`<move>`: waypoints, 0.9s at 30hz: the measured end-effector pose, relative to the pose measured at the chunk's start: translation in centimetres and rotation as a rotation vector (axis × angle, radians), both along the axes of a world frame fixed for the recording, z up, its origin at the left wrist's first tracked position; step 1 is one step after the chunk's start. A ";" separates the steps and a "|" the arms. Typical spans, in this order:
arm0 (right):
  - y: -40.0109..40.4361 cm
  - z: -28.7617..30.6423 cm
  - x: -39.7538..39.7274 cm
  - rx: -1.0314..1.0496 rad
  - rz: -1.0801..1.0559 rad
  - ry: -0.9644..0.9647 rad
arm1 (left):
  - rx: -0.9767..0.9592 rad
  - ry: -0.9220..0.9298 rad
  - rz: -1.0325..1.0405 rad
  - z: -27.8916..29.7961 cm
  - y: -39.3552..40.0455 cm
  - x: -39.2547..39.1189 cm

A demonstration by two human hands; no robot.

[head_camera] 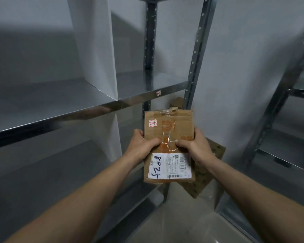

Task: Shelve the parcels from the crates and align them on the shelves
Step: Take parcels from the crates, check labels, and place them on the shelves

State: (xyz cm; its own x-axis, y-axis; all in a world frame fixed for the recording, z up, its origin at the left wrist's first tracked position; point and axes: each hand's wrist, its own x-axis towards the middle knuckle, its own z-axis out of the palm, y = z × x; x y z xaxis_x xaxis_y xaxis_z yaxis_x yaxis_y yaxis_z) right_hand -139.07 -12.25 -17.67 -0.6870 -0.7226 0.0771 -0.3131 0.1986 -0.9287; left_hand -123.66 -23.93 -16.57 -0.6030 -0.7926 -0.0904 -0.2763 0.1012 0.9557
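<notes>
While both hands grip the cardboard parcel (pixel 168 146) in mid-air, the left hand (pixel 142 146) curls round its left edge and the right hand (pixel 195 146) round its right edge, thumbs pressed on the taped top face, so the hold looks secure. The parcel hangs in front of the right end of the metal shelving unit, below the upper shelf (pixel 88 97) and apart from every shelf surface. To do this step well, I would judge it best to keep the box level, carry it leftward onto a shelf, set it down flat and slide it until its front edge runs parallel with the shelf lip, the white shipping label (pixel 168 166) facing outward for reading. A white divider panel (pixel 95 46) stands on the upper shelf and would block a sideways slide past it. The perforated upright post (pixel 195 58) stands just behind the parcel and could catch a corner. Another brown parcel (pixel 209 169) lies tilted beneath the right hand, and a second shelving frame (pixel 279 102) stands at the right
</notes>
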 end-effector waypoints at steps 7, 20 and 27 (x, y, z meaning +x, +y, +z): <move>-5.6 -1.4 -5.3 0.055 0.144 -0.025 | 0.034 -0.024 0.121 -1.6 -3.6 -4.1; -17.3 -5.3 -10.4 0.160 0.328 0.003 | 0.044 -0.044 0.253 -6.1 -12.8 -8.1; -22.9 -8.8 -11.6 0.211 0.493 -0.062 | 0.055 -0.115 0.432 -9.1 -15.3 -8.2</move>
